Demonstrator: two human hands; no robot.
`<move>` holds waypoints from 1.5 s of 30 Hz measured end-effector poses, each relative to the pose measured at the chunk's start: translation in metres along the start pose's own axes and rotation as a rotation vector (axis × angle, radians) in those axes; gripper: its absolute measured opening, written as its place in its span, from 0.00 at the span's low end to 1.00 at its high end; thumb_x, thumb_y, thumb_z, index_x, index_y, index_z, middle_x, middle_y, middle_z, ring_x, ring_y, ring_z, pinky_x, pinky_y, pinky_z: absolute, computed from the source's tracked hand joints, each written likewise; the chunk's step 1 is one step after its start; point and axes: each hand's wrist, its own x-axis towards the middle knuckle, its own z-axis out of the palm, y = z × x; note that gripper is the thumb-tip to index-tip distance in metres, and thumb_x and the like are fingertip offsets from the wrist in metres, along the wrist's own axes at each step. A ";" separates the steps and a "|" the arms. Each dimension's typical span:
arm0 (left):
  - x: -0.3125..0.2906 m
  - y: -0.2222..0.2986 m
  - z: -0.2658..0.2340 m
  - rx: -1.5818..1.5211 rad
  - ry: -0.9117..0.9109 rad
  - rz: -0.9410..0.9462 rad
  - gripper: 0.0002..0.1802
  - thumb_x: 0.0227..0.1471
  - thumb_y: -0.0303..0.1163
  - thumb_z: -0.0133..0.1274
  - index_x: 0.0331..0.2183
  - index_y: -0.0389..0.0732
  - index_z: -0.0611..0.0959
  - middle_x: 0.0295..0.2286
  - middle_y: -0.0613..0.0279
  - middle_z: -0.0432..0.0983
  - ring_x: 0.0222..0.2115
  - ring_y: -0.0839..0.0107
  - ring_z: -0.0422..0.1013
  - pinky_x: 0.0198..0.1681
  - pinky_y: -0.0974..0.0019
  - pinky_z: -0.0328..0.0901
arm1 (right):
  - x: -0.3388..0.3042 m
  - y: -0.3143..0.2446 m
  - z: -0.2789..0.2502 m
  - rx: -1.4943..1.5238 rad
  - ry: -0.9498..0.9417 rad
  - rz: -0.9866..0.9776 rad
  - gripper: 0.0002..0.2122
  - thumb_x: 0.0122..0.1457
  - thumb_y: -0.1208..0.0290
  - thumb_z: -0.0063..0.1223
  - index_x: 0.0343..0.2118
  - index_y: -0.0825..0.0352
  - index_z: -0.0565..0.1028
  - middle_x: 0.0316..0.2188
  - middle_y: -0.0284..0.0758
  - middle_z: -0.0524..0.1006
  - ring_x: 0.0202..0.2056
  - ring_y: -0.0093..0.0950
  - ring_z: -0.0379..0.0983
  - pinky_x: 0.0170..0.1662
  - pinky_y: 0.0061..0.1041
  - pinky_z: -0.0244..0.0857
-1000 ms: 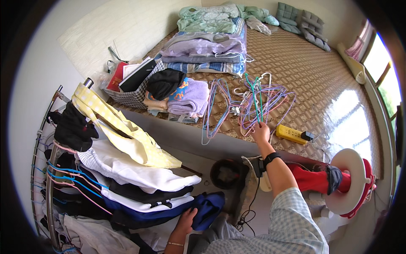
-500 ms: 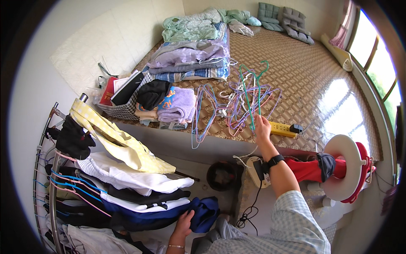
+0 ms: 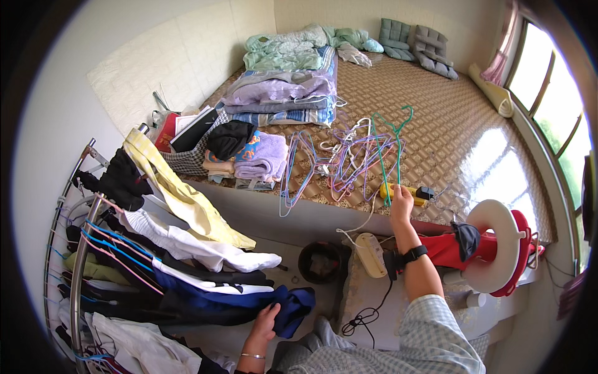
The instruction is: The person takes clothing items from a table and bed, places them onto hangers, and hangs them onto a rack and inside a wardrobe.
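My right hand (image 3: pixel 402 202), closed, grips the lower end of a green wire hanger (image 3: pixel 398 149), its hook pointing up and away. It is raised in front of a yellow power strip (image 3: pixel 387 189), partly hiding it. Just left lies a tangled pile of purple, pink and white hangers (image 3: pixel 352 163) on the patterned platform. Low in view, my left hand (image 3: pixel 266 320) is closed on the end of a navy garment (image 3: pixel 295 310) that hangs from the clothes rack (image 3: pixel 77 283). The fingertips behind the cloth are hidden.
Folded towels (image 3: pixel 260 163) and a checked basket (image 3: pixel 187 163) sit at the platform's left edge. Bedding (image 3: pixel 280 93) lies farther back. A dark bin (image 3: pixel 321 262) stands below. At right are a white power strip (image 3: pixel 371 254), a cord and a white disc-shaped thing (image 3: pixel 486 246).
My right hand has moved right and nearer with the green hanger, passing in front of the yellow power strip. My left hand keeps hold of the navy garment. The view has shifted slightly.
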 end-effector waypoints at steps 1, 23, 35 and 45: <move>-0.002 -0.001 -0.002 -0.016 0.003 0.015 0.17 0.51 0.33 0.47 0.42 0.35 0.73 0.37 0.61 0.72 0.35 0.71 0.70 0.40 0.69 0.65 | 0.003 0.005 -0.006 0.025 0.000 0.013 0.11 0.54 0.67 0.45 0.24 0.69 0.74 0.12 0.22 0.61 0.16 0.12 0.52 0.19 0.16 0.45; -0.018 -0.012 0.014 0.179 -0.304 -0.067 0.17 0.53 0.33 0.44 0.43 0.35 0.70 0.38 0.56 0.71 0.38 0.67 0.69 0.44 0.64 0.63 | -0.232 -0.148 -0.141 0.376 -0.145 -0.082 0.12 0.54 0.67 0.49 0.39 0.66 0.67 0.22 0.21 0.63 0.22 0.10 0.54 0.23 0.10 0.48; -0.052 -0.026 0.004 0.405 -0.537 -0.100 0.19 0.54 0.30 0.40 0.47 0.34 0.65 0.42 0.54 0.68 0.42 0.64 0.66 0.47 0.62 0.61 | -0.430 -0.109 -0.197 -0.297 -0.360 0.007 0.08 0.54 0.63 0.47 0.29 0.62 0.73 0.19 0.40 0.71 0.22 0.39 0.68 0.25 0.30 0.61; -0.073 -0.039 0.028 0.618 -0.669 0.002 0.20 0.54 0.27 0.38 0.49 0.34 0.62 0.44 0.53 0.66 0.44 0.65 0.66 0.48 0.64 0.61 | -0.468 -0.119 -0.255 -0.497 -0.410 0.208 0.10 0.55 0.62 0.44 0.30 0.64 0.72 0.20 0.42 0.71 0.25 0.42 0.68 0.29 0.33 0.61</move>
